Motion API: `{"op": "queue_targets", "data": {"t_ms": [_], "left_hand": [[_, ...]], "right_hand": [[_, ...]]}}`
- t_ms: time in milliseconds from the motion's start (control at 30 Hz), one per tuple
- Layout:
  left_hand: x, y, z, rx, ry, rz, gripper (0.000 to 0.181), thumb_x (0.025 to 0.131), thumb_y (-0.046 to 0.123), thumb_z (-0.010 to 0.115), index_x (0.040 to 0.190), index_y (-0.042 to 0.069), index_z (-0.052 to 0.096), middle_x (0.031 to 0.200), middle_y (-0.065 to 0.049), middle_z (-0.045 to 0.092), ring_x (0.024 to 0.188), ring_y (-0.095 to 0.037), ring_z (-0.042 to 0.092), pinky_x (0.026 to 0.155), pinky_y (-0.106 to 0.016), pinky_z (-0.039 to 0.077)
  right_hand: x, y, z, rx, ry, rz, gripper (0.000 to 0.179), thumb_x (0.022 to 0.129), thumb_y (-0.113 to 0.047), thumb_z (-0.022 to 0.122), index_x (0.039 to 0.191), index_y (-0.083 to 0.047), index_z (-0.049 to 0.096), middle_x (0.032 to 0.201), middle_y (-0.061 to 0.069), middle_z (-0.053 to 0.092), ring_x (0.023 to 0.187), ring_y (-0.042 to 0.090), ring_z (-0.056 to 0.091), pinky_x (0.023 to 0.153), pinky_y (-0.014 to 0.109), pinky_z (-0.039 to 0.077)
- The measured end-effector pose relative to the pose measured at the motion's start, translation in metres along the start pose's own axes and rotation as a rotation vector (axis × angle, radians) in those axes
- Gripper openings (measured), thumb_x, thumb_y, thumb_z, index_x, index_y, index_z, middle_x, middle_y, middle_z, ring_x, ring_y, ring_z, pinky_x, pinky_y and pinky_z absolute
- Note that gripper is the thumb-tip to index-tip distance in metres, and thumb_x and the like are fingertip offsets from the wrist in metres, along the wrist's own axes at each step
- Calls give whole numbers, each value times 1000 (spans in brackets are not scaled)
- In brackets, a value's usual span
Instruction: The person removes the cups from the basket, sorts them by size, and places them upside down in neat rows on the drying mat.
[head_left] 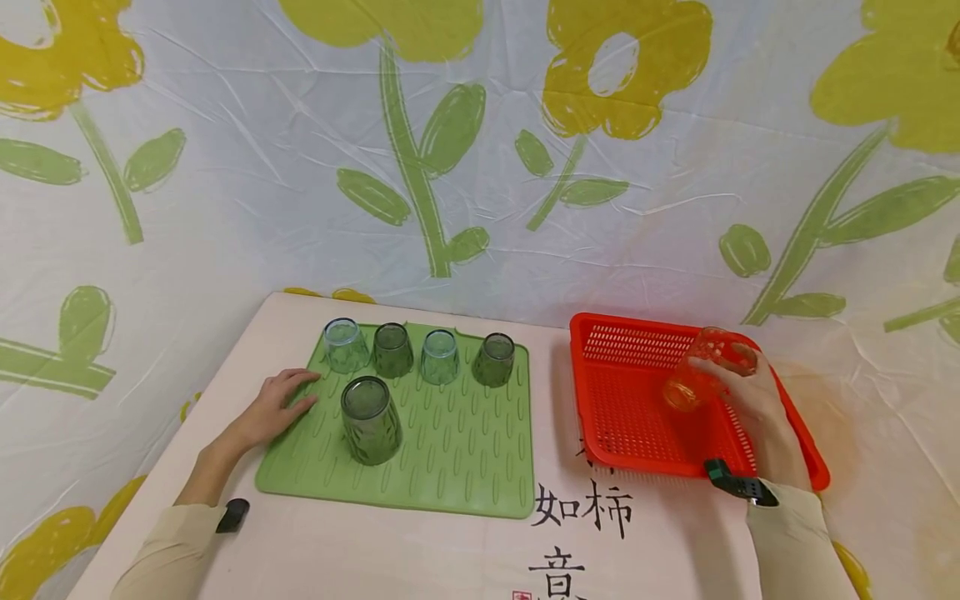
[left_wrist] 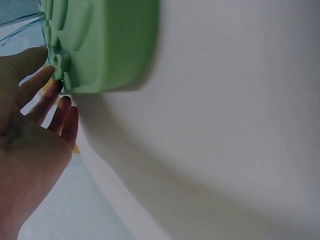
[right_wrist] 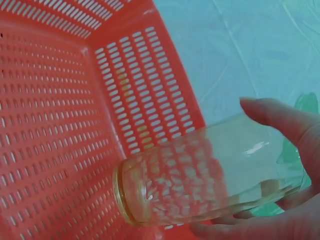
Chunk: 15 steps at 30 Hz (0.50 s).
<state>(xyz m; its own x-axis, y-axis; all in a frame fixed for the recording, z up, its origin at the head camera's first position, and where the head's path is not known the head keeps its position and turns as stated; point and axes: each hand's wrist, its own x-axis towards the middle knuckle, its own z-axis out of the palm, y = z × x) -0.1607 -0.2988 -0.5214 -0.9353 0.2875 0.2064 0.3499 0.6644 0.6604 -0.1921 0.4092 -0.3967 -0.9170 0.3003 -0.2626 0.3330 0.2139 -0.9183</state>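
Observation:
A clear, amber-tinted drinking glass (head_left: 692, 382) is gripped by my right hand (head_left: 756, 392), tilted inside the red plastic basket (head_left: 615, 457). In the right wrist view the thumb and fingers curl round the glass (right_wrist: 185, 175), whose thick base points down toward the basket's perforated wall. My left hand (head_left: 279, 407) rests with relaxed fingers at the left edge of the green drying mat (head_left: 457, 458). Nearest to that hand on the mat is a tall grey-green glass (head_left: 372, 425), upside down. Whether the left fingertips press the mat is hard to tell.
Along the mat's back edge stand a blue glass (head_left: 346, 350), a dark grey glass (head_left: 393, 353), another blue glass (head_left: 439, 360) and another dark grey glass (head_left: 494, 363). Black characters (head_left: 585, 508) mark the pale tabletop (head_left: 420, 558). A flowered cloth (head_left: 510, 250) hangs behind.

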Motion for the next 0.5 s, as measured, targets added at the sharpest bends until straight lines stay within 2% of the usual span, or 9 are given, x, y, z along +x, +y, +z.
{"op": "queue_targets", "data": {"t_ms": [67, 167, 333, 500], "left_hand": [[2, 3, -2, -1, 3, 5, 38, 98, 0, 66, 133, -14, 56, 135, -36, 51, 125, -52, 42, 95, -59, 32], [4, 8, -4, 1, 4, 5, 38, 100, 1, 64, 134, -14, 55, 135, -37, 51, 123, -53, 43, 94, -60, 35], [10, 23, -13, -24, 9, -1, 39, 102, 2, 61, 137, -13, 53, 137, -37, 50, 123, -52, 43, 92, -65, 42], [15, 39, -19, -45, 52, 62, 38, 101, -2, 61, 136, -14, 54, 134, -36, 54, 120, -55, 50, 88, -67, 45]], "right_hand": [[-3, -2, 1, 8, -10, -8, 95, 92, -39, 79, 160, -24, 14, 138, -7, 36, 116, 12, 38, 99, 27, 49], [-9, -4, 4, 62, -27, -43, 90, 94, -37, 77, 160, -25, 17, 140, -7, 39, 115, 10, 43, 100, 26, 49], [-19, -5, 9, 169, -58, -125, 70, 97, -28, 74, 150, -30, 28, 125, -15, 44, 108, 5, 49, 80, 12, 51], [-25, -8, 13, 136, -51, -157, 67, 97, -30, 74, 148, -35, 32, 131, -15, 44, 116, 5, 42, 79, 13, 51]]}}
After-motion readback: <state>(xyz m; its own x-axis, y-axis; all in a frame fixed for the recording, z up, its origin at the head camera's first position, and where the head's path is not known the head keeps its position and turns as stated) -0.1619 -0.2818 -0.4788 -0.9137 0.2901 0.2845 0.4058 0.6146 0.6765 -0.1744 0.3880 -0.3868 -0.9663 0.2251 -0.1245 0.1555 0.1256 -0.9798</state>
